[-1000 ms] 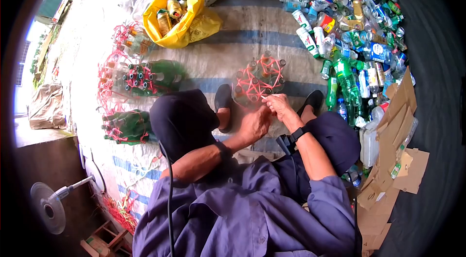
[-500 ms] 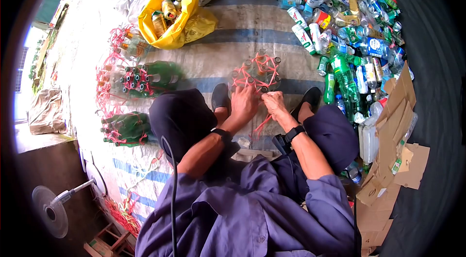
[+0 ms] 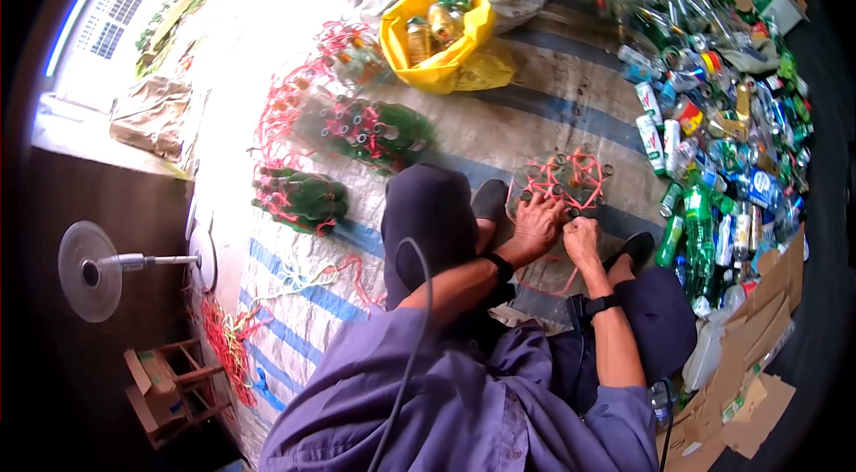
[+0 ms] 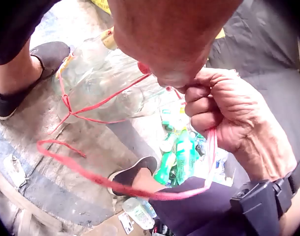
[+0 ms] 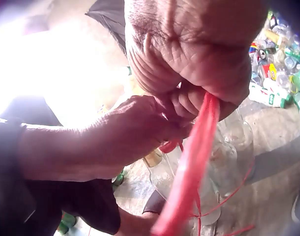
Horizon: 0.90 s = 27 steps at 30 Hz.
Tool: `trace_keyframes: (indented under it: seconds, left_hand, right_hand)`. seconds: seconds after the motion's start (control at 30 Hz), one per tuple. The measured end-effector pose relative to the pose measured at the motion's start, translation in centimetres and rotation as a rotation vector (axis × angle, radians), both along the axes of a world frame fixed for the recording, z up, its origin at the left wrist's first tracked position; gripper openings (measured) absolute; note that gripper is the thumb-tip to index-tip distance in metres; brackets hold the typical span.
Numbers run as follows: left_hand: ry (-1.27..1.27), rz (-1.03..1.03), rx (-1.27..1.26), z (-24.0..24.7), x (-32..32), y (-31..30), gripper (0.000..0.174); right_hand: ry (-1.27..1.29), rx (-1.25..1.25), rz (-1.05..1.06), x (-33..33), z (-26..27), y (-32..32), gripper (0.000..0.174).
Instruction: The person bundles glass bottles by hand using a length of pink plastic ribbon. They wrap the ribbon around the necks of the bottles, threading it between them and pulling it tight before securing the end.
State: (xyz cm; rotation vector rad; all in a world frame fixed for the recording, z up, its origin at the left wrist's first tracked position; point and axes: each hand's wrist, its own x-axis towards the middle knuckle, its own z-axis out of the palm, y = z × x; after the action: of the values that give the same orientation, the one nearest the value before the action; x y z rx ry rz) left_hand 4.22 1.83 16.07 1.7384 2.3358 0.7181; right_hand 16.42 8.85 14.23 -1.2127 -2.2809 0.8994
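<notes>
A bundle of clear glass bottles [image 3: 526,187] stands between the feet, laced around the necks with red plastic string [image 3: 584,182]. My left hand [image 3: 539,227] lies over the near bottle necks; its fingertips are partly hidden, and I cannot tell whether they pinch the string. Close beside it, my right hand [image 3: 582,242] is curled round the string, its knuckles near the left thumb. From the right fist a loose red tail [image 4: 135,191] loops down in the left wrist view. The right wrist view shows the same tail [image 5: 189,172] hanging below the fist, in front of the bottles.
Green bottles [image 3: 397,129] tied with red string stand to the left, another green bundle [image 3: 303,200] nearer. A yellow bag [image 3: 437,71] of cans sits ahead. Mixed bottles and cans [image 3: 700,205] pile up at right beside cardboard [image 3: 758,311]. A fan [image 3: 89,271] stands at far left.
The left hand has moved forward onto the bottle necks, and the right hand has come back slightly from the bundle. A red string tail now shows below the hands. The head view has turned.
</notes>
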Motion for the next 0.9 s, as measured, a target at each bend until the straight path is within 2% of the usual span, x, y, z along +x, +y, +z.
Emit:
trace_keyframes:
  seconds: [0.17,0.33,0.5,0.6,0.67,0.8,0.9]
  left_hand:
    - [-0.047,-0.001,0.003,0.0,-0.1,0.1,0.021]
    - [-0.125,0.005,0.039,-0.7,-0.6,0.4,0.02]
    - [-0.21,0.005,0.12,-1.3,-0.6,0.5,0.019]
    - [-0.247,0.015,0.096,-1.3,-0.5,0.6,0.018]
    - [-0.277,0.024,0.08,-1.4,-0.5,0.5,0.018]
    - [-0.351,0.064,0.19,-0.3,-0.3,0.1,0.013]
    - [-0.444,0.105,0.227,-0.9,-0.2,0.4,0.011]
  right_hand:
    - [0.026,0.004,0.059,0.2,1.4,0.4,0.023]
    - [-0.1,0.063,0.159,1.4,3.2,1.0,0.023]
    - [-0.199,0.012,0.197,2.2,5.4,1.6,0.024]
    - [-0.225,-0.08,0.253,2.2,6.5,2.0,0.023]
    - [-0.282,-0.287,0.243,2.3,7.6,2.1,0.023]
    - [-0.346,-0.295,0.333,1.2,10.5,2.4,0.022]
    - [-0.419,-0.184,0.374,0.8,10.5,2.6,0.019]
